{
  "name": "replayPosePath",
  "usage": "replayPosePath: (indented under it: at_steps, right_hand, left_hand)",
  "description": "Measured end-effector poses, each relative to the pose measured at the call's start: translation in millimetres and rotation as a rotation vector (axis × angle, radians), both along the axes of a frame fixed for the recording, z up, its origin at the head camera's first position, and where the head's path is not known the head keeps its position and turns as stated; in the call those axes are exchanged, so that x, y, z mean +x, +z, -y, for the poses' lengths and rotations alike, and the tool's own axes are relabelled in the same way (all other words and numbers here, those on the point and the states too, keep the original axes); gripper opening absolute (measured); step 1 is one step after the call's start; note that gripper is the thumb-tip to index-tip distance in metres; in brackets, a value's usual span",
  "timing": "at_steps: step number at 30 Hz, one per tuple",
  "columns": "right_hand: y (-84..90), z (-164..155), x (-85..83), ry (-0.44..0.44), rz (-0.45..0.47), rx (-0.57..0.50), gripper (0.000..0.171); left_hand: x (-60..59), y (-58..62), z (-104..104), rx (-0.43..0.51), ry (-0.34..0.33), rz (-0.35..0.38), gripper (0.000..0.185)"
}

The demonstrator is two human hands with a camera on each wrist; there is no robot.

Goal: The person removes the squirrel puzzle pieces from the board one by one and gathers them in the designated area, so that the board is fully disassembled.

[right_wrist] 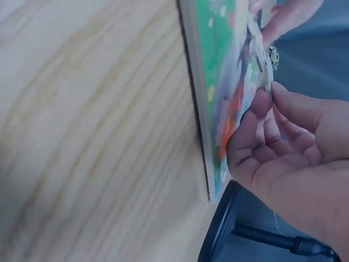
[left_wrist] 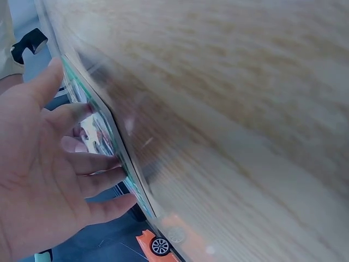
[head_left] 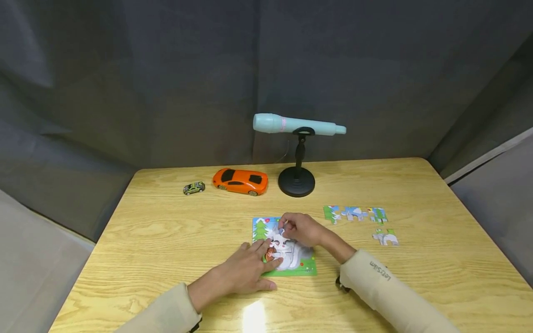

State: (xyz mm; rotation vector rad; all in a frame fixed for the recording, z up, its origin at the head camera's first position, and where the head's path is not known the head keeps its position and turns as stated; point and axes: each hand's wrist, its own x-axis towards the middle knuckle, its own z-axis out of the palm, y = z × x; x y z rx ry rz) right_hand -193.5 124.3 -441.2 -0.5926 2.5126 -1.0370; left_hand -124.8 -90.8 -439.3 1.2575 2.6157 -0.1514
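A wooden tabletop (head_left: 166, 231) sits before grey curtains. At its near middle lies a puzzle board (head_left: 306, 267). The left hand (head_left: 245, 273) rests flat-fingered on the board, steadying it, while the right hand (head_left: 301, 229) pinches a puzzle piece (head_left: 281, 231) over the picture. Loose pieces (head_left: 355, 213) wait at right.

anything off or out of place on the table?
Nothing damaged or spilled. The puzzle board is unfinished: loose puzzle pieces lie apart to its right. The left hand presses the board; the right hand pinches a piece over it.
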Motion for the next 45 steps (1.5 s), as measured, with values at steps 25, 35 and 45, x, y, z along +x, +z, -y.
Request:
replayPosePath:
  at_steps: [25,35,45]
  right_hand:
    - [22.0,-102.1,-3.1,-0.067,0.067,-0.128,0.011]
    - [21.3,-148.2,1.5,-0.108,0.053,-0.075,0.014]
    - [6.6,-173.7,2.7,-0.171,0.085,0.027,0.016]
  left_hand:
    - [0.1,1.5,-1.7,0.025,0.01,0.026,0.062]
    - [0.1,2.1,-2.5,0.024,0.007,0.035,0.061]
    - [0.1,3.3,-2.6,0.017,0.008,0.032,0.061]
